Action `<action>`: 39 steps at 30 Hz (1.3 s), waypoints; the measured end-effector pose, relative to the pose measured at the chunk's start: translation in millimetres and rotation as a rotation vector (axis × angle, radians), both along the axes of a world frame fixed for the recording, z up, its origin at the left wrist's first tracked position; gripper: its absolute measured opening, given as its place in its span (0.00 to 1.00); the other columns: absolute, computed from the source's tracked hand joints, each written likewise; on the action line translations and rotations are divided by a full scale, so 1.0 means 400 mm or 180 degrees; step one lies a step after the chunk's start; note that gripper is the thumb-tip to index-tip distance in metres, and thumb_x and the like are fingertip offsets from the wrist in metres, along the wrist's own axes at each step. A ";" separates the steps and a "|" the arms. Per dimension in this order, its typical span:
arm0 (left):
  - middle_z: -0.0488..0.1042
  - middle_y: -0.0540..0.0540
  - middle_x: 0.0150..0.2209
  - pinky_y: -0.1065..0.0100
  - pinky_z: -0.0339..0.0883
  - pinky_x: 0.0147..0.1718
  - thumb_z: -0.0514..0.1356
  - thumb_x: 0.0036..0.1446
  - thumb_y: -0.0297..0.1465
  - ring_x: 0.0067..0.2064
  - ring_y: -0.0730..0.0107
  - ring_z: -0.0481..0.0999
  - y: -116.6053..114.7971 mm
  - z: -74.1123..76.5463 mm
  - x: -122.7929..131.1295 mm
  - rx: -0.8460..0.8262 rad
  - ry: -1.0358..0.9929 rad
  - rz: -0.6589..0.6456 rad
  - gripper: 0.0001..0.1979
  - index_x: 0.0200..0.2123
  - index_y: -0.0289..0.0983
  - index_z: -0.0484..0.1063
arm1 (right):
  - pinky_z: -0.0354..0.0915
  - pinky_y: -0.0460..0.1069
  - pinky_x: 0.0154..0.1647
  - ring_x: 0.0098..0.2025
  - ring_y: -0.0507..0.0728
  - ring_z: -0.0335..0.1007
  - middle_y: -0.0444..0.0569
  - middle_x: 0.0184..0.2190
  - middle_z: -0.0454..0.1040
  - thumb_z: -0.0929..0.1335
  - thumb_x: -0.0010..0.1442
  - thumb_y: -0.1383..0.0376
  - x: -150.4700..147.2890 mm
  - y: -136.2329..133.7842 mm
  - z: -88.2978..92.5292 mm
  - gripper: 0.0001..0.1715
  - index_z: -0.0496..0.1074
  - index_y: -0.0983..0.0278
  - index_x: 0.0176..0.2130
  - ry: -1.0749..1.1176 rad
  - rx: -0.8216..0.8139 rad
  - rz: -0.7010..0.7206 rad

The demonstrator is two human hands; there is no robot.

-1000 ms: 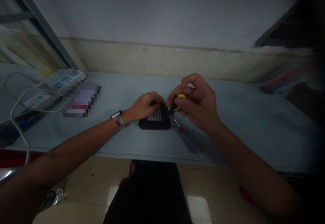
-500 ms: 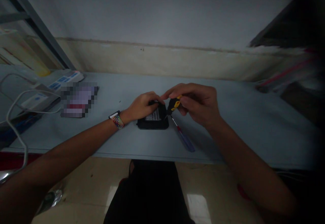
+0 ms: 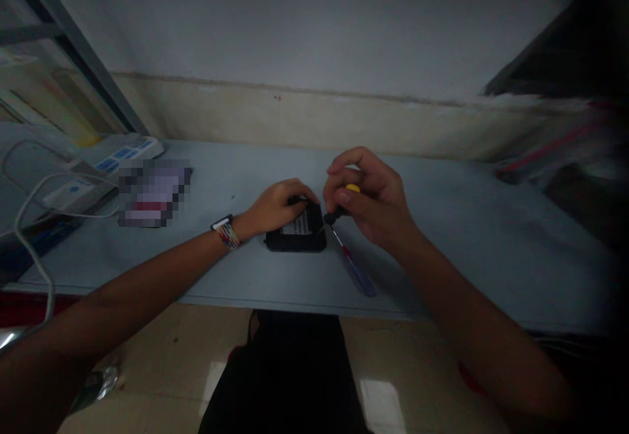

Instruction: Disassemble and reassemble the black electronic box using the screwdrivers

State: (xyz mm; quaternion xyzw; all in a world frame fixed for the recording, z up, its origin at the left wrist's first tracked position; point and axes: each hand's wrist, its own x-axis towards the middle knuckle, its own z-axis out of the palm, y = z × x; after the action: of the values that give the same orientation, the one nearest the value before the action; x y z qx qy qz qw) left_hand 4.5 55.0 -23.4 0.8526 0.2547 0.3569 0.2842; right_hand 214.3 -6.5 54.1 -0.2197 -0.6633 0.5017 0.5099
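Note:
A flat black device [image 3: 295, 242] with a printed label lies on the desk. My left hand [image 3: 278, 204] grips it from the left, thumb on its top and fingers at its far edge. In my right hand [image 3: 371, 198] is a short yellow-and-black screwdriver [image 3: 352, 188], pinched between thumb and fingers. The thin shaft of this tool slants down to the device's right side; whether its tip sits in a screw is too small to tell. A second screwdriver [image 3: 361, 275], with a clear bluish handle, lies on the desk just right of the device.
On the left of the blue-grey desk [image 3: 236, 276] lie a blurred-out phone [image 3: 154, 195], a white power strip [image 3: 132, 152] and a white cable [image 3: 24, 217]. A wall [image 3: 295, 119] borders the far edge. Plastic bags [image 3: 555, 145] stand at the far right.
My right hand's fingers have shifted around the screwdriver handle, now covering most of it, with the index finger raised. My left hand and the device have stayed in place.

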 end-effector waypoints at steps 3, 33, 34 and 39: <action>0.84 0.42 0.45 0.56 0.75 0.51 0.60 0.66 0.26 0.47 0.60 0.83 0.000 0.001 0.000 0.0051 0.0017 0.0026 0.12 0.48 0.38 0.84 | 0.63 0.46 0.25 0.26 0.51 0.71 0.39 0.29 0.78 0.82 0.61 0.60 -0.002 -0.001 0.003 0.23 0.69 0.56 0.45 0.0111 -0.0131 0.0080; 0.85 0.43 0.47 0.57 0.76 0.52 0.61 0.66 0.27 0.49 0.60 0.83 -0.003 0.002 -0.005 -0.0011 0.0015 0.0008 0.12 0.48 0.39 0.83 | 0.67 0.46 0.30 0.28 0.51 0.73 0.40 0.31 0.79 0.84 0.58 0.54 -0.002 0.001 0.005 0.27 0.68 0.57 0.41 -0.0188 -0.0100 0.0139; 0.85 0.43 0.46 0.58 0.76 0.51 0.62 0.66 0.27 0.48 0.60 0.83 -0.004 0.004 -0.005 -0.0006 0.0032 0.0024 0.12 0.48 0.39 0.83 | 0.67 0.46 0.29 0.28 0.51 0.73 0.40 0.31 0.79 0.84 0.57 0.54 -0.001 0.002 0.005 0.29 0.66 0.57 0.39 -0.0151 -0.0105 0.0138; 0.85 0.43 0.46 0.59 0.76 0.50 0.61 0.66 0.26 0.46 0.61 0.83 -0.001 -0.004 -0.003 -0.0019 -0.0006 0.0030 0.12 0.47 0.38 0.84 | 0.68 0.46 0.29 0.33 0.52 0.75 0.44 0.35 0.81 0.84 0.57 0.55 0.020 0.011 0.008 0.23 0.72 0.59 0.39 -0.0165 0.0036 0.0027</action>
State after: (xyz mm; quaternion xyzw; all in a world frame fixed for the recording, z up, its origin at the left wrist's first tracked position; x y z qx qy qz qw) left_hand 3.3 54.5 -24.8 0.8503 0.2595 0.3582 0.2853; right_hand 222.2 -2.2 57.1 -0.2270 -0.6801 0.4942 0.4917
